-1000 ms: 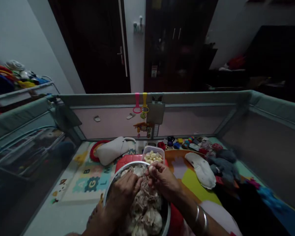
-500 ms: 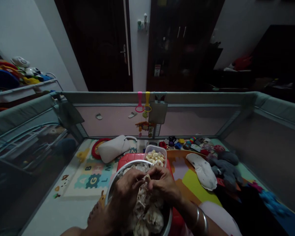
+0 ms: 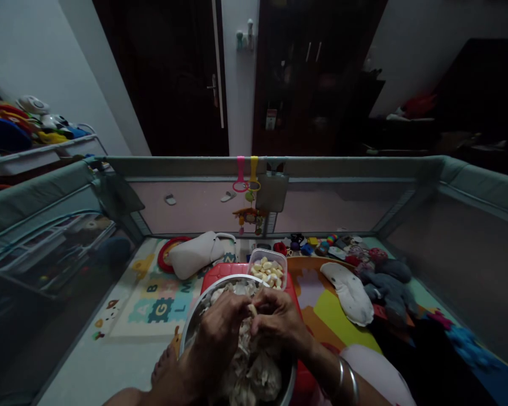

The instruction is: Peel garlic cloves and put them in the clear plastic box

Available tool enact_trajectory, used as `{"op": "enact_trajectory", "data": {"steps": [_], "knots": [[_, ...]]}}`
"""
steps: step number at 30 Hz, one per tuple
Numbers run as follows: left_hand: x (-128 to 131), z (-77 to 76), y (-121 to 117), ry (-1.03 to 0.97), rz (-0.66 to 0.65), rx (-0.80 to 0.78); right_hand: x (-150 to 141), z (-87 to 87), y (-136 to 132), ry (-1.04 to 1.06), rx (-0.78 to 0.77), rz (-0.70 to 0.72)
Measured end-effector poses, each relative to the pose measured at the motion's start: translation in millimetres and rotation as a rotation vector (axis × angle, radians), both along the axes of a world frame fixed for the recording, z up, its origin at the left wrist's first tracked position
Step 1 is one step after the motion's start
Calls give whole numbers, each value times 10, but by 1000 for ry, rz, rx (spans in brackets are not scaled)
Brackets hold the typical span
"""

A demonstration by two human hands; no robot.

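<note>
Taking the bowl as the dial, a mat (image 3: 129, 332) with printed, puzzle-edged letters lies at ten o'clock, and a smooth white bag (image 3: 192, 259) with a looped strap lies tilted at eleven. A glossy red stand (image 3: 220, 273) with a moulded top shows beneath the round, metallic-looking bowl (image 3: 188, 330). The left hand (image 3: 220, 321) is over the bowl, its fingers curled together against a clove (image 3: 253, 310); whether they pinch it I cannot tell. The clove, pale and slim, sits over the bowl's middle, between both hands' fingertips. Below it are papery, crumpled garlic skins and, at about four o'clock, knobbly garlic heads (image 3: 266, 378). At one o'clock a clear, square-cornered tub (image 3: 252, 258) holds smooth, cream cloves (image 3: 267, 269). The right hand (image 3: 279, 321) has thumb and fingers clamped on the clove; shiny bangles (image 3: 354, 383) ring that wrist. A flat, soft white pillow (image 3: 349, 296) lies at two o'clock.

A second ago the hands were apart, the right one nearer the tub; now their fingertips meet. The tub remains in place.
</note>
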State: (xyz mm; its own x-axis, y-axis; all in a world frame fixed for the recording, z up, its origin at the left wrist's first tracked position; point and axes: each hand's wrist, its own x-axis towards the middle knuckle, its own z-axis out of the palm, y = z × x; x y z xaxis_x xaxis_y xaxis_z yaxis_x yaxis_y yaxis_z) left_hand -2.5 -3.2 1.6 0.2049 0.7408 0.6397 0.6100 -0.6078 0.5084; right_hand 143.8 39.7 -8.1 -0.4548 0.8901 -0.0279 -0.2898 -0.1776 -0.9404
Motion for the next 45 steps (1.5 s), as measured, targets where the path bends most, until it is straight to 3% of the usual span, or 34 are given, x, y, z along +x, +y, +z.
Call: {"op": "enact_trajectory", "data": {"steps": [10, 16, 20, 25, 33, 40, 45], "knots": [[10, 44, -14, 194, 44, 49, -20, 106, -52, -59, 16, -16], [10, 57, -25, 209, 7, -68, -55, 78, -60, 41, -67, -5], [33, 60, -28, 175, 8, -58, -76, 11, 9, 144, -106, -36], [53, 34, -32, 135, -61, -17, -46, -78, 132, 271, -289, -22], [7, 97, 2, 140, -81, -90, 9, -9, 151, 338, -383, -16], [-26, 40, 61, 218, -70, -103, 63, 28, 155, 329, -348, 36], [-45, -5, 64, 191, 26, -98, 26, -18, 100, 219, -191, -16]]}}
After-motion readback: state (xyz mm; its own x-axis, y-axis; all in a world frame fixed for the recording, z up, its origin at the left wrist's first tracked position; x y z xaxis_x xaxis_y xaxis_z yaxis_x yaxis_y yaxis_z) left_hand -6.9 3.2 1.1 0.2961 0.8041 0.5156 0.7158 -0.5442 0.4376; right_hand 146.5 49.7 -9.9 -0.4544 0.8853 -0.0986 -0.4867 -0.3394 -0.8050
